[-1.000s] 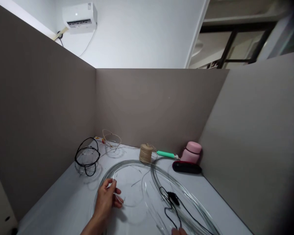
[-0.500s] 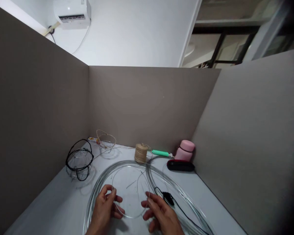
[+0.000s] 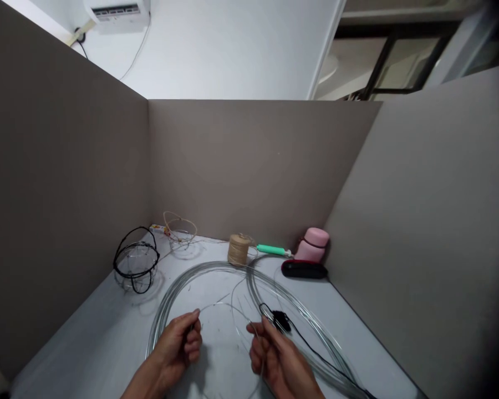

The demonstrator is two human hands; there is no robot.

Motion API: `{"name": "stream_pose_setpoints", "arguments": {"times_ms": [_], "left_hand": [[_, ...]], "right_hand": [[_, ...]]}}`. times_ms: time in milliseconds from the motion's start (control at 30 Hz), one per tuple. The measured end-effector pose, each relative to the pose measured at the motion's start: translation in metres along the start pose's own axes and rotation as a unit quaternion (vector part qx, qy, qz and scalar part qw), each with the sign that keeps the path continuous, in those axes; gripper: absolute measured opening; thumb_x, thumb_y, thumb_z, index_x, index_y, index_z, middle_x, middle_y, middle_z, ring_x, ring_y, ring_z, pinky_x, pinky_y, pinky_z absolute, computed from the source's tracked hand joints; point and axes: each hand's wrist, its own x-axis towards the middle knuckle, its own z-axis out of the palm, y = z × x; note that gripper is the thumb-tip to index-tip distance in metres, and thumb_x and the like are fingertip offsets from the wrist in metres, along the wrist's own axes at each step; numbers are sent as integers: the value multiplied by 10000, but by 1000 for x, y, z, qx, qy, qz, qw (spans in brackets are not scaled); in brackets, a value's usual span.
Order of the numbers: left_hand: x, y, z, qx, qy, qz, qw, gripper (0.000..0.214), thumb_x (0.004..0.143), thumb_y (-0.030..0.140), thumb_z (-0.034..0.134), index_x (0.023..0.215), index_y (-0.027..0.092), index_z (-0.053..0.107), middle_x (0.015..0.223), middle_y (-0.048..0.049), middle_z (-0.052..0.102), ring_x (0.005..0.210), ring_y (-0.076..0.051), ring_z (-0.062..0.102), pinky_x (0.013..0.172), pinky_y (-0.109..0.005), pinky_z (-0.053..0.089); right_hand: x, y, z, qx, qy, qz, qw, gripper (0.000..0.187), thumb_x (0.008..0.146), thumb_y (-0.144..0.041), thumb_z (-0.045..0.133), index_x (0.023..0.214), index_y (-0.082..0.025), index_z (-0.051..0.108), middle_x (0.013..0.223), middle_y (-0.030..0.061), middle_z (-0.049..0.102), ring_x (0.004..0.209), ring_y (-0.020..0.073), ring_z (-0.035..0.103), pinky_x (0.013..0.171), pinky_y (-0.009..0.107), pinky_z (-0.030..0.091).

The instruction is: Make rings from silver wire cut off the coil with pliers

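My left hand (image 3: 177, 344) and my right hand (image 3: 278, 360) both pinch a thin silvery wire (image 3: 224, 305), which bends in a loop between them above the white table. Beneath and around my hands lies a large coil of thick grey wire (image 3: 161, 324). A black cord with a small black clip (image 3: 280, 320) rests on the coil, just beyond my right hand. Part of the thin wire's lower curve is hard to see against the table.
Along the back stand a black-and-silver wire basket (image 3: 136, 266), a pale wire basket (image 3: 179, 233), a twine spool (image 3: 238, 249), a green-handled tool (image 3: 272, 250), a pink flask (image 3: 311, 246) and a black-and-red case (image 3: 303, 269). Grey partitions (image 3: 233, 166) close the left, back and right.
My right hand has come up from the bottom edge and now pinches the thin wire. Both hands have drawn closer to the wire's upper part, and the view has shifted slightly.
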Motion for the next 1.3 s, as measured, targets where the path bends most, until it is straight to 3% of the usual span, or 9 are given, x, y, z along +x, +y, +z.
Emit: {"name": "stream_pose_setpoints", "arguments": {"times_ms": [200,500,733,833,900,967,1133,1233,1300], "left_hand": [[-2,0,0,12,-16,32,999,372,579,421,696,581,140,452,416,104,256,353,-8,215,372,-170,89],[-1,8,-6,25,-4,-14,1000,404,532,412,719,543,151,410,411,117,195,351,-1,150,363,-163,50],[6,8,-15,58,24,-7,998,367,593,401,683,555,144,424,407,113,209,343,-2,161,354,-159,67],[9,8,-16,25,26,18,999,316,614,355,684,618,127,465,429,106,247,348,1,199,360,-151,88],[11,7,-16,-11,13,41,999,270,635,312,677,686,124,490,441,104,263,350,-1,222,364,-147,112],[11,5,-15,-43,-1,60,997,224,664,271,658,727,129,496,456,99,287,358,-7,262,376,-146,169],[6,5,-9,-51,-27,-16,998,168,728,273,558,703,116,502,523,49,411,400,-38,378,444,-189,320],[2,10,-6,-2,-28,-29,999,262,720,371,549,673,120,492,489,59,373,377,-33,339,382,-167,245],[0,13,-5,50,-26,-13,998,286,665,377,611,641,131,466,455,87,304,350,-11,249,347,-150,129]], "right_hand": [[14,-24,8,-67,-45,86,993,326,760,-430,501,643,-132,566,390,-95,314,308,20,232,319,160,184],[34,-13,5,-54,-43,85,994,237,715,-282,560,540,-141,483,365,-124,205,319,3,136,327,139,74],[41,-5,4,-23,-17,77,997,226,724,-242,556,539,-135,482,353,-120,243,287,0,191,303,126,112],[41,-3,11,-7,-12,68,998,196,729,-292,573,653,-112,550,402,-75,395,319,23,350,329,141,279],[38,1,15,5,-8,56,998,203,724,-306,583,757,-106,571,519,-11,532,431,68,496,447,200,420],[35,6,15,14,1,40,999,194,708,-287,603,801,-120,570,601,13,576,516,89,545,528,224,454],[27,10,5,3,-16,13,1000,193,635,-276,663,737,-132,584,437,-96,357,353,12,299,338,134,222],[22,7,4,-16,-56,40,998,193,616,-271,671,695,-117,585,423,-113,283,345,-1,208,330,133,127],[17,5,7,-38,-85,63,994,191,628,-280,652,709,-120,585,430,-103,314,347,4,238,334,137,149]]}}
